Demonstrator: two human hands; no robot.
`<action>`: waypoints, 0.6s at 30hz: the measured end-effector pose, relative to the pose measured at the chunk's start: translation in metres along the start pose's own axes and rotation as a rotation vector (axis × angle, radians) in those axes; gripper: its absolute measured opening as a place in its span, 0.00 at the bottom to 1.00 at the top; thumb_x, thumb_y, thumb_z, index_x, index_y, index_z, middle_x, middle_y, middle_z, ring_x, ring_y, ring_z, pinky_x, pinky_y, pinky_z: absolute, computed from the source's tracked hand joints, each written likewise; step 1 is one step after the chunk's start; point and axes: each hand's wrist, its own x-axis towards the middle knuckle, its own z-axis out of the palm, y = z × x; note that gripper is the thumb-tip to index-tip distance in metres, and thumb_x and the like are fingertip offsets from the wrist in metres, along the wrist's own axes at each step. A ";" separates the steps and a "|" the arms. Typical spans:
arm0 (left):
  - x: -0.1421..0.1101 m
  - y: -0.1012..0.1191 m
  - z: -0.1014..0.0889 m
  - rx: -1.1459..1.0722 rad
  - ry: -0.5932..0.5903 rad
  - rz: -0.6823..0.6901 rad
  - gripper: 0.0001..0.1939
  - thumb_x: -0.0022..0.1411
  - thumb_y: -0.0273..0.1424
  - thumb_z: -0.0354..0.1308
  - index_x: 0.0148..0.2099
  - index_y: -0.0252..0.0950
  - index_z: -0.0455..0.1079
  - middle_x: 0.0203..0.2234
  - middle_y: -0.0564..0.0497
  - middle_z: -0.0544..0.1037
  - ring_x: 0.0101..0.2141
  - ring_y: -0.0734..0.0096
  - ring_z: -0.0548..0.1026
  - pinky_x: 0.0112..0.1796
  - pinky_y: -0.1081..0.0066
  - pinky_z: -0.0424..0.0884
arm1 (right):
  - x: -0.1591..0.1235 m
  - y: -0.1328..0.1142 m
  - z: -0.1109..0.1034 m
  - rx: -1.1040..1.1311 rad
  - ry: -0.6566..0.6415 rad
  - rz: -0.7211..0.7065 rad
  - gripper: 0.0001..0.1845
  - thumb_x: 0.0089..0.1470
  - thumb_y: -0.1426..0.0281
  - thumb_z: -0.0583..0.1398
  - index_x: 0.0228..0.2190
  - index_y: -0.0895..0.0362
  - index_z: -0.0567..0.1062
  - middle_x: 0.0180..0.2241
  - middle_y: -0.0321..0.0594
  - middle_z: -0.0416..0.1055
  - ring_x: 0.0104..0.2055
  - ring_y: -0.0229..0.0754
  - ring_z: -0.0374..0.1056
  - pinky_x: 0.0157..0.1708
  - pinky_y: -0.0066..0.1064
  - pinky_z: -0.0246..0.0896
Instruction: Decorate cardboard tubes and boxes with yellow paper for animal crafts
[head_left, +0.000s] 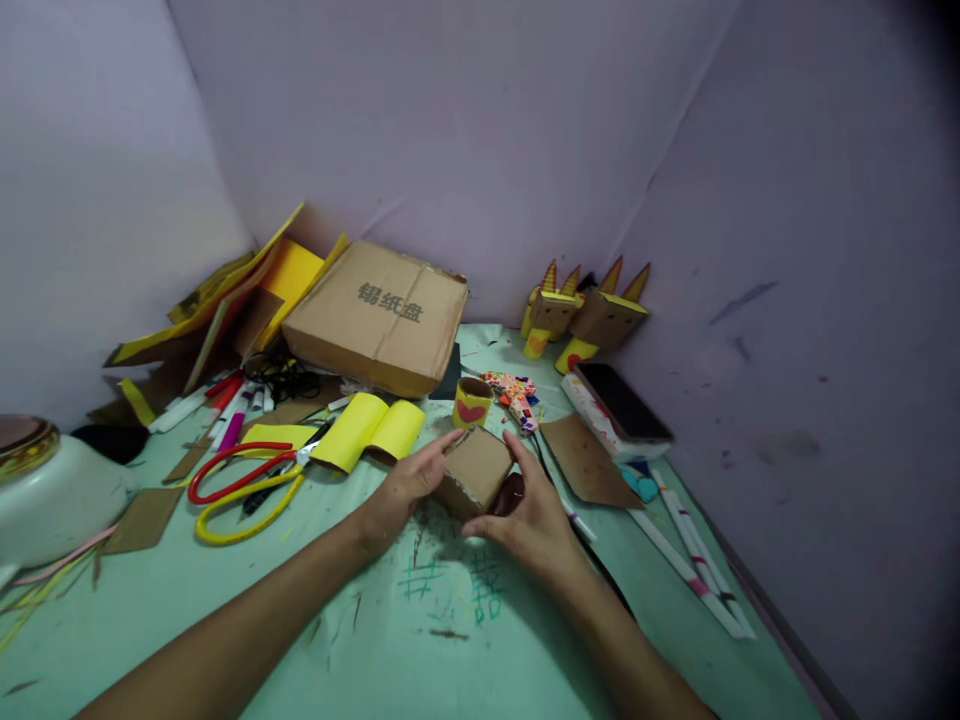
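Observation:
A small brown cardboard box [477, 468] is held between my two hands just over the table's middle. My left hand [405, 495] grips its left side with the fingers bent round it. On the right side, my right hand [534, 515] curls about the box, thumb at the near corner and a finger at the far edge. Something dark and rounded shows under that palm; I cannot make it out. Right behind the box stands a short yellow tube [472, 402] with a red heart. Two yellow paper rolls [367, 430] lie left of my left hand.
Red-and-yellow-handled scissors [251, 485] lie at the left, near several markers [236, 412]. A large cardboard box [379, 320] leans at the back. Horned cardboard figures [555, 308] stand back right, behind a phone [626, 400]. A white pot [64, 495] sits far left; more markers [694, 570] lie right.

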 end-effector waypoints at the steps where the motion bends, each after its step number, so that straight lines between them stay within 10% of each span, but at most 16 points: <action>1: -0.002 -0.003 0.002 0.044 0.015 0.027 0.30 0.55 0.43 0.57 0.57 0.36 0.62 0.56 0.43 0.65 0.56 0.54 0.62 0.54 0.60 0.58 | 0.000 0.000 0.002 -0.052 0.046 -0.046 0.57 0.21 0.65 0.73 0.55 0.59 0.59 0.46 0.48 0.63 0.44 0.54 0.63 0.45 0.45 0.59; 7: -0.006 -0.008 0.008 0.360 0.306 0.118 0.25 0.61 0.42 0.49 0.58 0.36 0.58 0.50 0.42 0.69 0.50 0.55 0.67 0.51 0.57 0.60 | 0.000 -0.001 -0.003 -0.213 0.104 -0.098 0.49 0.22 0.64 0.73 0.50 0.56 0.66 0.43 0.46 0.65 0.44 0.56 0.63 0.45 0.48 0.59; 11: -0.003 0.003 -0.002 0.368 0.181 0.098 0.23 0.60 0.41 0.51 0.55 0.36 0.63 0.48 0.43 0.72 0.49 0.54 0.68 0.50 0.59 0.61 | 0.005 0.002 -0.013 -0.129 0.000 -0.119 0.46 0.25 0.67 0.73 0.50 0.53 0.66 0.48 0.46 0.64 0.46 0.54 0.63 0.46 0.47 0.59; 15: -0.005 0.001 -0.004 0.337 -0.079 0.119 0.43 0.51 0.39 0.62 0.64 0.37 0.47 0.57 0.41 0.62 0.55 0.52 0.62 0.53 0.60 0.59 | 0.007 0.001 -0.010 0.024 -0.082 -0.105 0.51 0.29 0.71 0.71 0.56 0.54 0.57 0.56 0.47 0.57 0.58 0.53 0.53 0.57 0.46 0.45; 18: -0.007 -0.004 0.000 0.443 -0.043 0.155 0.52 0.46 0.37 0.66 0.66 0.34 0.38 0.60 0.36 0.56 0.57 0.51 0.59 0.55 0.57 0.56 | 0.006 -0.001 -0.007 0.082 -0.091 -0.094 0.50 0.30 0.74 0.70 0.55 0.55 0.56 0.56 0.48 0.56 0.59 0.52 0.52 0.59 0.45 0.42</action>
